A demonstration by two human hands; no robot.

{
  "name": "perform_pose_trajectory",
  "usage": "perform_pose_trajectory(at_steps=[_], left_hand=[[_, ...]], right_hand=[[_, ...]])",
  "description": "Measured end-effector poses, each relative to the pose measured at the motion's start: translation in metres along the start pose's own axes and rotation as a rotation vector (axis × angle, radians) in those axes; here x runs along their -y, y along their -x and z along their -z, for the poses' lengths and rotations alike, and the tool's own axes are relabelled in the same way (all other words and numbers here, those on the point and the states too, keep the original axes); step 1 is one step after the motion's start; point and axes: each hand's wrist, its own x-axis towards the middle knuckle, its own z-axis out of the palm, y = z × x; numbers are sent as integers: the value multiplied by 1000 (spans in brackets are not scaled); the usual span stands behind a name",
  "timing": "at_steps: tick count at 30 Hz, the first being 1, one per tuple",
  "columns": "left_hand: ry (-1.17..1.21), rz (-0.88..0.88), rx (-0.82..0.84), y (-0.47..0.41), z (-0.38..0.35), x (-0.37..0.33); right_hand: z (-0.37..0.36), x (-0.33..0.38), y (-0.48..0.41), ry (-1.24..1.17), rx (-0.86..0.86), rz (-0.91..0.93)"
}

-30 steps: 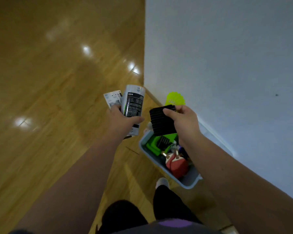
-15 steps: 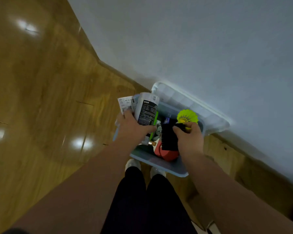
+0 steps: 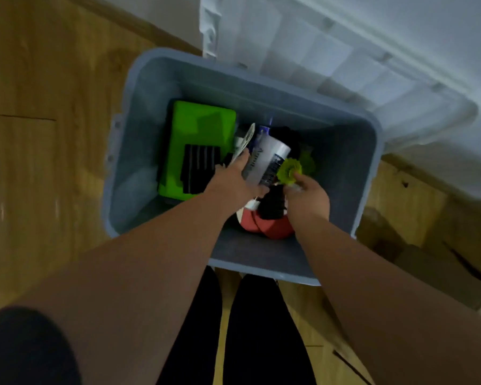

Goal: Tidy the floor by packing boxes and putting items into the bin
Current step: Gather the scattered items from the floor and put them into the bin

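The wooden floor (image 3: 39,134) carries an open grey-blue bin (image 3: 345,168), which surrounds both grips. Its clear lid (image 3: 331,51) stands beyond the grips, behind the bin and against the wall. Both forearms reach down into the bin from above. A green box (image 3: 197,126) lies inside, just left of the left grip (image 3: 233,182), with a black ribbed piece (image 3: 199,170) on top of it touching that grip's outer edge. The left grip is curled round a white and black tube (image 3: 267,159), which slants up and away from it toward the far wall. A red bat (image 3: 264,227) lies on the bin bottom, below and between the two grips. A black pad (image 3: 272,207) sits directly under the right grip (image 3: 308,195); whether that grip holds it cannot be told. The right grip pinches a yellow-green shuttlecock (image 3: 289,170) at its fingertips, touching the tube's lower end. A pale card (image 3: 245,140) protrudes beyond the left grip's fingers, beside the tube.
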Motion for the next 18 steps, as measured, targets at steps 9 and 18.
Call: perform_pose_trajectory(at_steps=[9,18], left_hand=[[216,-298,-374,81,106,-61],[565,-312,-557,262,193,-57]], right_hand=[[38,122,72,-376,127,46],[89,236,233,-295,543,342]])
